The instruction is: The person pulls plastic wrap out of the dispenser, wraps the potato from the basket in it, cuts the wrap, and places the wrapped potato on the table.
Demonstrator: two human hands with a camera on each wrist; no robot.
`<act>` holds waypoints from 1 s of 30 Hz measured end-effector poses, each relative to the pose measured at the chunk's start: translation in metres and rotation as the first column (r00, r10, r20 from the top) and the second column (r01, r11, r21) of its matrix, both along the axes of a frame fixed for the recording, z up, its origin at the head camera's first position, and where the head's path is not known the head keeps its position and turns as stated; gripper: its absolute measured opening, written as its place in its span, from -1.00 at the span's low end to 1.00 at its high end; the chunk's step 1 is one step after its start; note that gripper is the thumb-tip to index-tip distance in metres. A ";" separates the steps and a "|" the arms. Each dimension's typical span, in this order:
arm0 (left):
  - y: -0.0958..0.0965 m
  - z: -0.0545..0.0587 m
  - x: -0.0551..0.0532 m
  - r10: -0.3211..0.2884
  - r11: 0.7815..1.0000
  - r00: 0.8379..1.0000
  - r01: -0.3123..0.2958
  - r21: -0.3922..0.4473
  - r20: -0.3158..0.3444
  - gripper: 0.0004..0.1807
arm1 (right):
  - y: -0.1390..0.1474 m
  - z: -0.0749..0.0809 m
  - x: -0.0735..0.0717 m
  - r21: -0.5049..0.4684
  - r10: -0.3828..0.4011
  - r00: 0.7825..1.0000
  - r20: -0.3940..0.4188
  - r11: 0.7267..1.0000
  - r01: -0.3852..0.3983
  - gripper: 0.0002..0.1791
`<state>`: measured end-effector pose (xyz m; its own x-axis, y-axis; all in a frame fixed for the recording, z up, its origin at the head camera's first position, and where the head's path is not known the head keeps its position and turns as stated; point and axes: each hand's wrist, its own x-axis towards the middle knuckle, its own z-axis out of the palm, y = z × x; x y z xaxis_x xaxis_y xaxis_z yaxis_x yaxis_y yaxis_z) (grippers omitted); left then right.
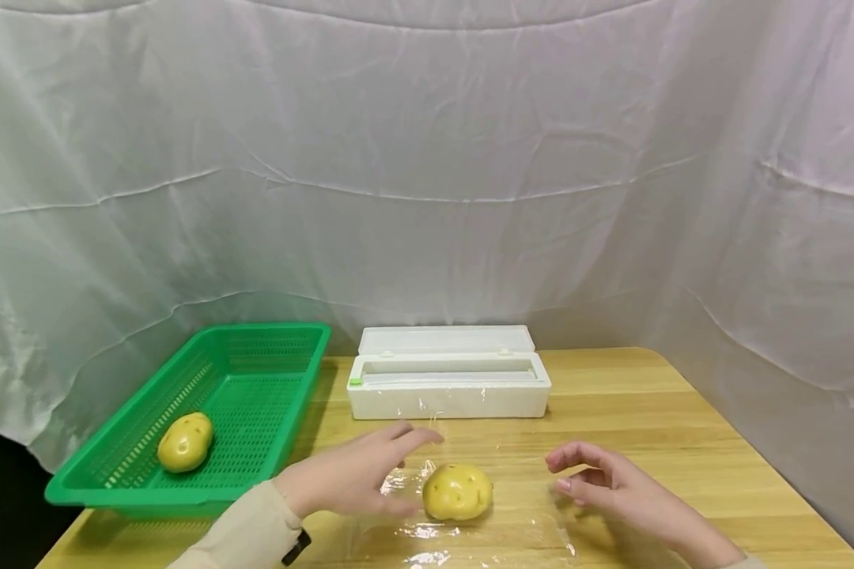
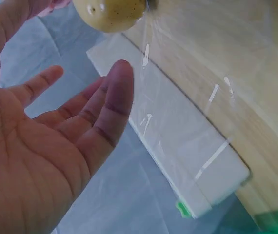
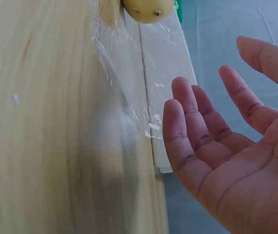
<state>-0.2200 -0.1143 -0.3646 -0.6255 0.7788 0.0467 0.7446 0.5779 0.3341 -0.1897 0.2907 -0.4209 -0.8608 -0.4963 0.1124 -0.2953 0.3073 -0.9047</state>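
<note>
A yellow potato (image 1: 459, 491) lies on a sheet of clear plastic wrap (image 1: 427, 545) spread over the table. Just to its left is my left hand (image 1: 359, 472), fingers spread and loosely bent, holding nothing. My right hand (image 1: 612, 494) hovers to the right of the potato, its fingers relaxed and apart from it. Both palms show bare in the wrist views, with the potato (image 2: 110, 13) at the top of the left one. In the right wrist view the wrap's edge (image 3: 124, 97) runs down from beneath the potato.
Behind the potato stands a white wrap dispenser box (image 1: 448, 401) with its lid (image 1: 447, 340) raised and a small green piece at its left end. A green basket (image 1: 256, 494) on the left holds another potato (image 1: 185, 442). Grey cloth (image 1: 427, 158) hangs behind the wooden table (image 1: 612, 379).
</note>
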 end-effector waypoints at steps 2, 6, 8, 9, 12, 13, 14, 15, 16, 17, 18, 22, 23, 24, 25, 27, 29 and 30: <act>-0.009 -0.002 0.008 -0.003 1.000 0.999 0.004 0.031 -0.036 -0.18 | 0.001 0.000 0.001 0.013 0.012 1.000 -0.011 1.000 -0.012 -0.61; -0.026 -0.012 0.020 -0.008 0.996 0.997 0.015 0.089 -0.082 -0.36 | 0.003 -0.001 0.001 0.043 0.052 0.998 -0.037 0.998 -0.050 -0.68; -0.033 -0.017 0.025 -0.007 0.995 0.997 0.015 0.098 -0.077 -0.49 | 0.004 -0.002 0.000 0.066 0.083 0.995 -0.063 0.995 -0.079 -0.73; -0.037 -0.020 0.027 -0.008 0.995 0.998 0.015 0.094 -0.069 -0.54 | 0.005 -0.002 0.000 0.082 0.102 0.992 -0.075 0.992 -0.096 -0.75; -0.047 -0.028 0.032 -0.016 0.997 1.000 0.017 0.072 -0.014 -0.66 | 0.007 -0.003 0.000 0.132 0.169 0.979 -0.110 0.979 -0.155 -0.82; -0.050 -0.031 0.033 -0.025 0.998 1.000 0.025 0.065 -0.007 -0.68 | 0.008 -0.003 0.000 0.139 0.194 0.975 -0.111 0.974 -0.178 -0.83; -0.053 -0.034 0.034 -0.033 0.998 0.999 0.033 0.057 -0.001 -0.68 | 0.008 -0.004 0.001 0.142 0.218 0.971 -0.101 0.969 -0.203 -0.83; -0.055 -0.036 0.034 -0.040 0.998 0.999 0.040 0.050 0.005 -0.67 | 0.009 -0.004 0.001 0.146 0.239 0.967 -0.090 0.963 -0.225 -0.84; -0.057 -0.039 0.035 -0.048 0.998 0.999 0.048 0.046 0.004 -0.66 | 0.009 -0.004 0.002 0.148 0.255 0.964 -0.077 0.959 -0.242 -0.84; -0.058 -0.040 0.035 -0.052 0.998 0.999 0.052 0.041 0.004 -0.66 | 0.010 -0.004 0.003 0.150 0.265 0.963 -0.055 0.955 -0.254 -0.83; -0.059 -0.042 0.035 -0.058 0.998 0.998 0.059 0.036 -0.007 -0.67 | 0.010 -0.004 0.004 0.153 0.269 0.963 -0.031 0.953 -0.261 -0.83; -0.062 -0.047 0.035 -0.072 0.997 0.997 0.073 0.032 -0.030 -0.72 | 0.010 -0.006 0.007 0.184 0.269 0.963 0.034 0.945 -0.270 -0.84; -0.062 -0.048 0.035 -0.075 0.997 0.997 0.076 0.034 -0.034 -0.74 | 0.009 -0.006 0.007 0.193 0.270 0.962 0.041 0.943 -0.272 -0.85; -0.062 -0.048 0.035 -0.078 0.996 0.996 0.079 0.036 -0.036 -0.75 | 0.009 -0.007 0.007 0.200 0.273 0.961 0.040 0.940 -0.276 -0.86; -0.062 -0.049 0.036 -0.080 0.996 0.996 0.081 0.037 -0.037 -0.76 | 0.009 -0.008 0.007 0.209 0.280 0.960 0.031 0.937 -0.280 -0.86; -0.061 -0.049 0.037 -0.078 0.996 0.997 0.078 0.041 -0.021 -0.79 | 0.008 -0.010 0.007 0.236 0.292 0.956 -0.007 0.930 -0.282 -0.85; -0.061 -0.049 0.038 -0.060 0.997 0.998 0.060 0.041 0.014 -0.81 | 0.008 -0.012 0.007 0.256 0.302 0.953 -0.041 0.925 -0.282 -0.83; -0.061 -0.049 0.039 -0.046 0.998 0.998 0.044 0.039 0.036 -0.83 | 0.008 -0.013 0.007 0.264 0.308 0.950 -0.056 0.922 -0.283 -0.83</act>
